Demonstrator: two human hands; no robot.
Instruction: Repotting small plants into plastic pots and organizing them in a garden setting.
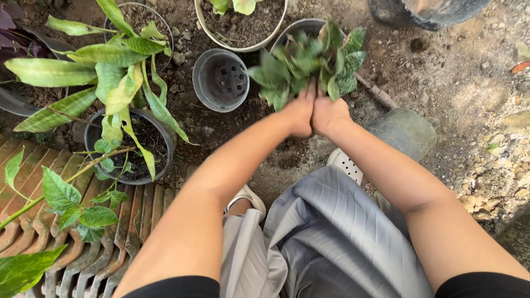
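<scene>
Head view: both hands on a clump of leafy plant over bare soil.

Left hand (pixel 298 113) and right hand (pixel 329 113) pressed side by side, fingers closed around the base of the green plant (pixel 307 62), held in front of a grey pot (pixel 298 27). Empty black pot (pixel 221 80) just left of it. Long-leaved potted plant (pixel 118 88) further left; flat stone (pixel 402 132) beside right forearm.

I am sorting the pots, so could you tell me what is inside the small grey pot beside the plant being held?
The small grey pot lies tipped toward the camera, showing only bare walls and drain holes in its bottom. No soil or plant shows inside it.
</scene>
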